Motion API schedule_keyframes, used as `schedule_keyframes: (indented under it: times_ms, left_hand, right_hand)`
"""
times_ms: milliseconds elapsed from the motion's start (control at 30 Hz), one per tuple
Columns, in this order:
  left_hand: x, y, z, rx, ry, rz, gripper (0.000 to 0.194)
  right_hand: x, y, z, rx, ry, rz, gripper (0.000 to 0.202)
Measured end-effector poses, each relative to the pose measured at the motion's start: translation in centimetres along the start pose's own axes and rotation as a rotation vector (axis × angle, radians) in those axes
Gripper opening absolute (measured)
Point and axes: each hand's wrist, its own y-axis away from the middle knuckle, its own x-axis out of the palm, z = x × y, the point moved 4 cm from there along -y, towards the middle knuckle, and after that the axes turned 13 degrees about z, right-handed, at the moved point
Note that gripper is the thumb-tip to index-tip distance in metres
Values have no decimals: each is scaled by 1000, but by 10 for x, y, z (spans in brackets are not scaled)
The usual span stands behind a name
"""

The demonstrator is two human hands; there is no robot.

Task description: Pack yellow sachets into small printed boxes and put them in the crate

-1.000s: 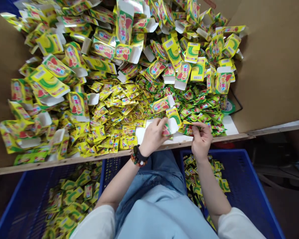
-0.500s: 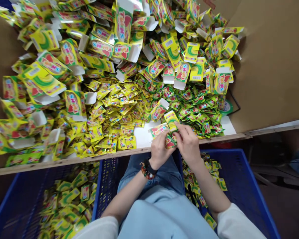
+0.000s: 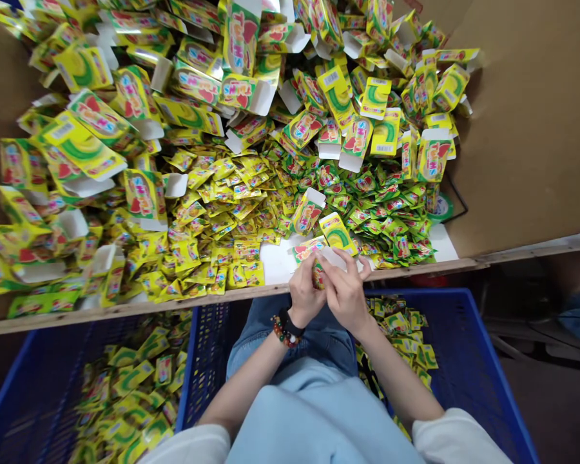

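At the wooden front edge of the table, my left hand (image 3: 305, 291) is closed around a small yellow-green candy box (image 3: 318, 276), mostly hidden by the fingers. My right hand (image 3: 347, 293) meets it from the other side, thumb and index finger pressed at the box's upper end, other fingers partly spread. A white flap or piece of card (image 3: 332, 258) shows by the right fingers. Just beyond lie a yellow box with a green curve (image 3: 337, 232), a box with an open white end (image 3: 308, 211) and another box (image 3: 307, 250) on the white surface.
Small yellow sachets (image 3: 222, 212) and green sachets (image 3: 381, 206) are heaped behind the hands, with many boxes (image 3: 241, 38) piled farther back. Cardboard walls (image 3: 531, 129) flank the table. Below, blue crates (image 3: 483, 361) hold more boxes on both sides of my legs.
My right hand has let go of the yellow box, which lies on the table, and moved left to the box in my left hand. That box is now more upright.
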Motion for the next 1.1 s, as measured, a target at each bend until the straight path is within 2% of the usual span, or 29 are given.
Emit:
schedule_keyframes:
  times_ms: [100,133,233,300,433,567,700,867,933,1033,1100]
  left_hand:
    - [1,0,0,36,-44,11,52]
    - [1,0,0,50,-58,15,49]
    - [1,0,-1,52,-89,54,46]
    - [1,0,-2,32,-86,83,54]
    - [0,-1,-5,15,-58,119,58]
    - [-2,-2,-6,20,-47,111,56]
    - [-2,0,-6,20,-36,111,59]
    - [-1,2,-1,-29,-23,87,50]
    - [-1,1,-3,-26,-14,89,45]
    - [-5,-1,-12,12,-19,164,44]
    - [-12,-3,-19,76,-43,254,59]
  right_hand:
    - [-1,1,-18,150,-356,-130,54]
    - [2,0,-26,224,-503,-127,59]
    - [20,-3,-38,371,-883,66,56]
    - [25,-4,-37,375,-957,144,45]
    - [22,-3,-26,251,-787,122,31]
    - [22,-3,-25,301,-680,29,29]
    - [21,-5,-26,295,-649,25,28]
    - [22,-7,-18,44,-431,122,36]
    - [23,-5,-13,-33,-344,125,37]
    - [10,6,-12,-40,-274,104,34]
    - [-13,21,-19,50,-165,125,30]
